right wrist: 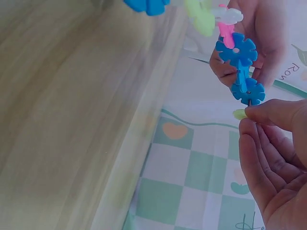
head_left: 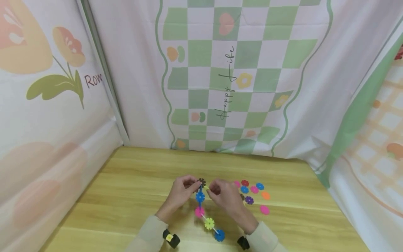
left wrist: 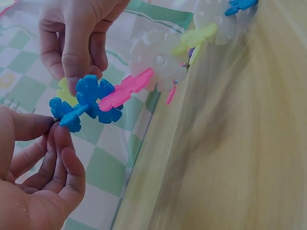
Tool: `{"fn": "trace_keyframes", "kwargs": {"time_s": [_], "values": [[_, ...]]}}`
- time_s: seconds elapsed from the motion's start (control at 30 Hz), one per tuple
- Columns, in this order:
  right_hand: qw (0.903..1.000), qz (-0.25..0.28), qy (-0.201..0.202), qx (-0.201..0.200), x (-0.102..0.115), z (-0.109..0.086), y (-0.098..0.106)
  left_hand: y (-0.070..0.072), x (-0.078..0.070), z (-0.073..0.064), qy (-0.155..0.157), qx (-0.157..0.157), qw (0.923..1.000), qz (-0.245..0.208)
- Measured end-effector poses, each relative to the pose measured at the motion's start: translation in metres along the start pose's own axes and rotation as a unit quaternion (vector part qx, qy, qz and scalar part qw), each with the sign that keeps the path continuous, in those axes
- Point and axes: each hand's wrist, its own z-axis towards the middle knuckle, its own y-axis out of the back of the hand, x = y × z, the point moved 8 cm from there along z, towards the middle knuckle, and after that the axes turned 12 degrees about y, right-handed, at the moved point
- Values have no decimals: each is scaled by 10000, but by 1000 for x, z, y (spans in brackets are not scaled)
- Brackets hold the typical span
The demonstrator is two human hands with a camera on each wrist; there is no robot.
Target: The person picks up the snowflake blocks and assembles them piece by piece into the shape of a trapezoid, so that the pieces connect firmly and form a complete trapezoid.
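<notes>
A chain of slotted plastic flower discs hangs between the two hands. At its upper end my left hand (head_left: pixel 182 193) pinches a dark disc (head_left: pixel 202 182), mostly hidden by fingertips in the left wrist view. Below it come blue discs (head_left: pixel 200 196), then a pink disc (head_left: pixel 199 211), a white disc (left wrist: pixel 158 60), a yellow-green disc (head_left: pixel 209 223), another white one and a blue end disc (head_left: pixel 219 235). Between thumb and finger, my right hand (head_left: pixel 229 200) holds a separate-coloured yellow-green disc (right wrist: pixel 239 114), close beside the dark one. Its fingers cover part of that disc.
Several loose discs lie right of the right hand, among them a red disc (head_left: pixel 245 183), a purple disc (head_left: pixel 249 200), an orange disc (head_left: pixel 266 195) and a pink disc (head_left: pixel 264 209). The wooden table (head_left: pixel 126 182) meets patterned curtains (head_left: pixel 201 77) at the back and sides.
</notes>
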Motion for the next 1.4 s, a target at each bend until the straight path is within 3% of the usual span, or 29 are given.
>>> {"fn": "trace_keyframes", "kwargs": {"time_s": [0.47,0.73,0.9,1.1,1.4], "values": [[9988,416,47,-242,-3,-5,-3,1,2,0,164,4,9997,-184],[9986,304,254,-358,4,-3,-7,1,5,-2,282,150,9993,-218],[9993,305,182,-109,1,1,-6,2,6,-1,451,351,9983,-111],[9983,365,355,289,-3,8,-8,1,7,2,408,695,9965,203],[9923,518,571,971,-7,10,-7,-16,5,-2,183,1329,9907,203]]}}
